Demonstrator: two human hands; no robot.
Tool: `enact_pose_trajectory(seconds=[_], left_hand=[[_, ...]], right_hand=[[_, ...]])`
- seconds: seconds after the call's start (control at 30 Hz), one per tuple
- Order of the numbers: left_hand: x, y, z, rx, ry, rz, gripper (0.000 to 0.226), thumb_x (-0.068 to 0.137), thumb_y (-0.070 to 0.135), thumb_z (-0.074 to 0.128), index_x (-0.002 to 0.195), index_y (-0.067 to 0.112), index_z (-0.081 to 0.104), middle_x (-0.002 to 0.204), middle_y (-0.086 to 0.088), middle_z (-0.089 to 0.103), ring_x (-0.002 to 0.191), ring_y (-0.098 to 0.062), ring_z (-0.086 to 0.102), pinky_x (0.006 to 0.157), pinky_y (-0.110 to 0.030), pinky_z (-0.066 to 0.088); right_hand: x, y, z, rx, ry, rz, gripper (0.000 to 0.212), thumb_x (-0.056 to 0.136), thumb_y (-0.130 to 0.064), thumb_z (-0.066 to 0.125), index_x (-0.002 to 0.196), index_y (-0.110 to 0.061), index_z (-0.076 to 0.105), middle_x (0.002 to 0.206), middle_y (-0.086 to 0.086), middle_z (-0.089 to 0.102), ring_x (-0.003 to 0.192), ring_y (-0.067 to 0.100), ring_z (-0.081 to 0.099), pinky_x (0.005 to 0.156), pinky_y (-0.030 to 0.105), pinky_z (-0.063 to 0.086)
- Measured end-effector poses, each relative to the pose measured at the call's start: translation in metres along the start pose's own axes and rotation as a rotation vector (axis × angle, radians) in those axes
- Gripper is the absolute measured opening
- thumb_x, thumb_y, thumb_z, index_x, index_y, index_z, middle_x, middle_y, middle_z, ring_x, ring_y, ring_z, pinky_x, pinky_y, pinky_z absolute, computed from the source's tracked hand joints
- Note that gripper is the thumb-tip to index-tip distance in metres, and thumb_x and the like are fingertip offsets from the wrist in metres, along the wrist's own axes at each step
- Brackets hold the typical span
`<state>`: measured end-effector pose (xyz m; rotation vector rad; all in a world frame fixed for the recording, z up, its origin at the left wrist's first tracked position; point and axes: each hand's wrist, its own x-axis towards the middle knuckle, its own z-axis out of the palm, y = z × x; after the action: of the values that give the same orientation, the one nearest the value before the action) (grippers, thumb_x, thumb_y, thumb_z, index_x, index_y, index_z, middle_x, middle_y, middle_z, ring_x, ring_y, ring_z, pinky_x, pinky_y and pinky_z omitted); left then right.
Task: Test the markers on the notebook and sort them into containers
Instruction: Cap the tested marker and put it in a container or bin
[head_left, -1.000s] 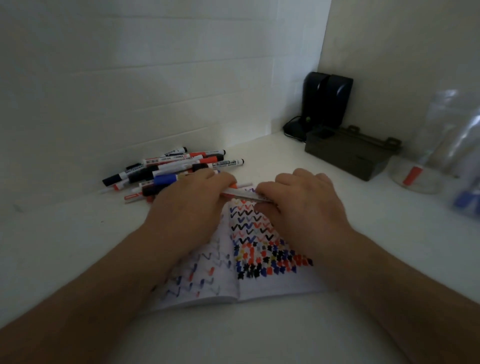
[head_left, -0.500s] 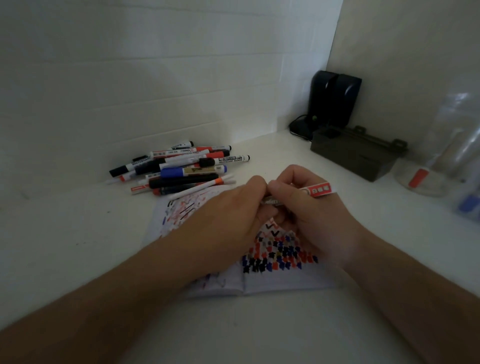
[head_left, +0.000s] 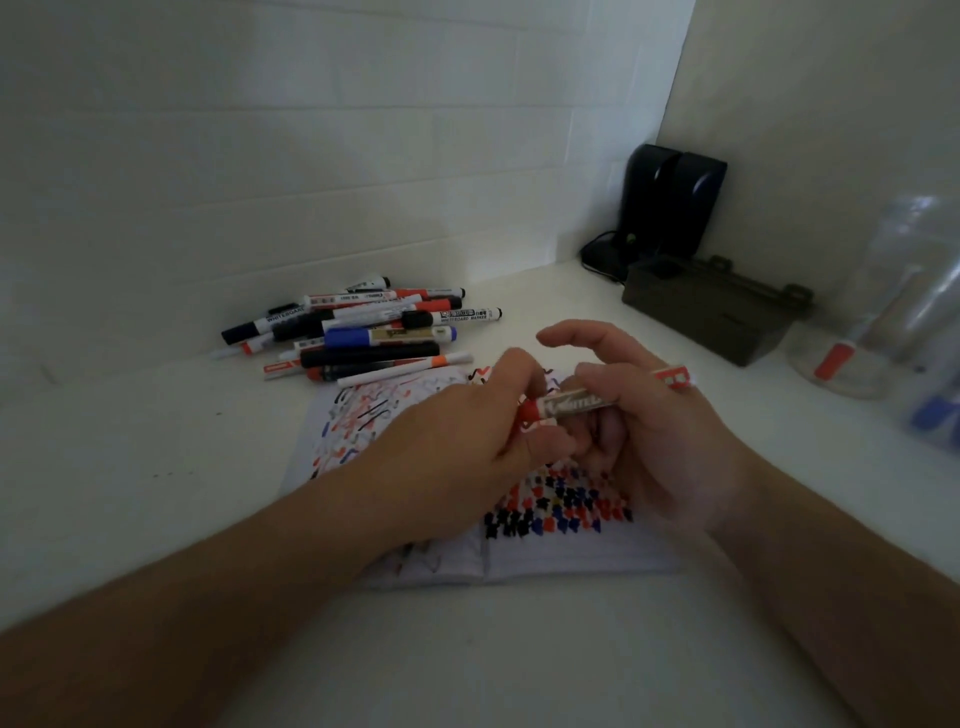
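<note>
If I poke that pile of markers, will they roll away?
Probably some. The markers in the pile are round and smooth, so top ones likely roll on the flat white table. They look thin and light, easy to scatter.

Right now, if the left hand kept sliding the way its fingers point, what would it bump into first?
Probably the right hand. The left hand points rightward and pinches the red cap end of the marker that the right hand grips, so the two nearly touch already. Depth is hard to judge.

black speakers (head_left: 672, 208) in corner | dark box (head_left: 711, 317) just in front | white table (head_left: 130, 467)
</note>
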<state>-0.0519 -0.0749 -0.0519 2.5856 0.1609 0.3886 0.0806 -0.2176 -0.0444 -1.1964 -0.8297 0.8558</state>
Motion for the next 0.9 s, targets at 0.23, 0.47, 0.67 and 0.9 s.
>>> enact_pose_trajectory(seconds=[0.23, 0.47, 0.67, 0.9], left_hand=[[-0.002, -0.001, -0.002, 0.261, -0.177, 0.015, 0.013, 0.099, 0.051, 0.052, 0.109, 0.051, 0.059, 0.075, 0.019, 0.058, 0.068, 0.002, 0.052, 0.058, -0.023, 0.037], [-0.002, -0.001, 0.005, 0.308, -0.127, 0.092, 0.030, 0.094, 0.059, 0.050, 0.120, 0.071, 0.054, 0.075, 0.037, 0.041, 0.081, 0.004, 0.044, 0.061, -0.014, 0.027], [0.001, -0.002, 0.007, 0.309, -0.116, 0.081, 0.029, 0.092, 0.062, 0.048, 0.119, 0.071, 0.056, 0.107, 0.034, 0.063, 0.087, 0.007, 0.048, 0.068, -0.023, 0.037], [-0.001, -0.001, 0.008, 0.332, -0.130, 0.082, 0.033, 0.093, 0.060, 0.043, 0.122, 0.074, 0.051, 0.092, 0.028, 0.055, 0.086, 0.004, 0.051, 0.061, -0.021, 0.032]], right_hand=[[-0.025, -0.036, -0.039, -0.253, -0.042, 0.141, 0.022, 0.068, -0.021, 0.082, 0.074, -0.009, 0.065, 0.059, 0.013, 0.056, 0.050, 0.019, 0.049, 0.045, 0.023, 0.040], [-0.053, 0.002, -0.028, -0.384, 0.033, 0.063, 0.028, 0.078, 0.023, 0.069, 0.070, 0.006, 0.049, 0.050, -0.005, 0.055, 0.043, 0.002, 0.049, 0.043, 0.013, 0.037], [-0.053, 0.010, -0.027, -0.578, 0.214, 0.001, 0.026, 0.079, 0.003, 0.073, 0.065, 0.006, 0.051, 0.054, 0.014, 0.058, 0.047, 0.018, 0.051, 0.044, 0.028, 0.040], [-0.051, 0.011, -0.023, -0.598, 0.254, 0.048, 0.027, 0.078, 0.002, 0.073, 0.067, 0.007, 0.049, 0.060, 0.030, 0.058, 0.046, 0.025, 0.052, 0.044, 0.032, 0.043]])
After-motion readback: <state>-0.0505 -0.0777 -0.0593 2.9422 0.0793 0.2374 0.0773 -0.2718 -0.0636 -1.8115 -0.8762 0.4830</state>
